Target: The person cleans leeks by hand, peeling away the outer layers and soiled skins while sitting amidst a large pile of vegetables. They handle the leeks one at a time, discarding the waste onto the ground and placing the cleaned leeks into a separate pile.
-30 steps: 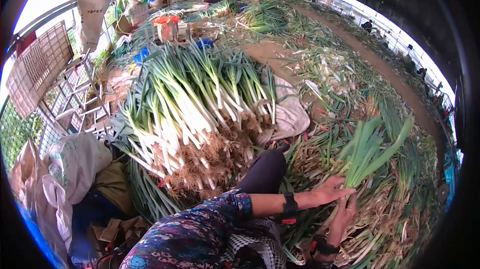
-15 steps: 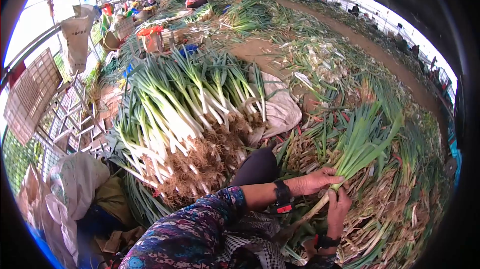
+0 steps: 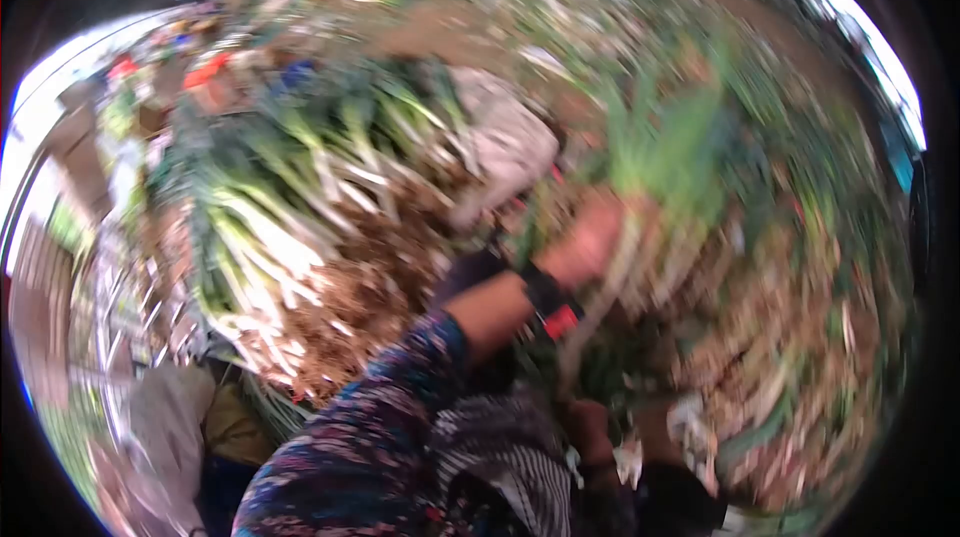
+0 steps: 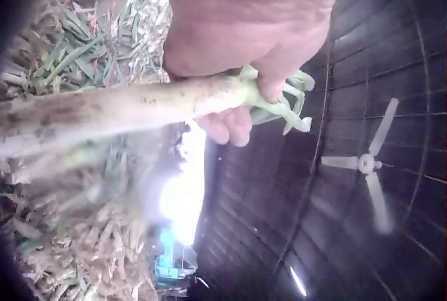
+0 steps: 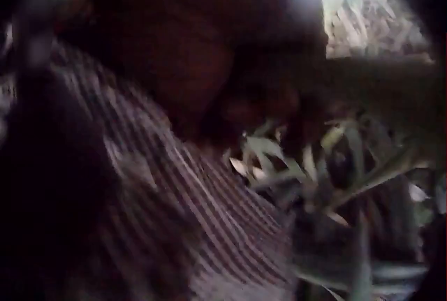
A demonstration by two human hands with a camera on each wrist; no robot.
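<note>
Beside leek pile (image 3: 270,227), left hand (image 3: 588,237), fingers (image 4: 230,128) curled round stalk (image 4: 140,109); near checked cloth (image 5: 216,217), right hand (image 3: 590,429), fingers too dark to tell.

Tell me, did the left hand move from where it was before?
Yes. The left hand has moved forward, closer to the pale sack lying on the ground.

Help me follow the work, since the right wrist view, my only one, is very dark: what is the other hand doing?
Observer: The left hand grips a leek where its white part turns green.
Operator: What lies off to that hand's left?
Observer: A large pile of leeks, seen in the head view.
Operator: Is the left wrist bare?
Observer: No, a black band is round it.
</note>
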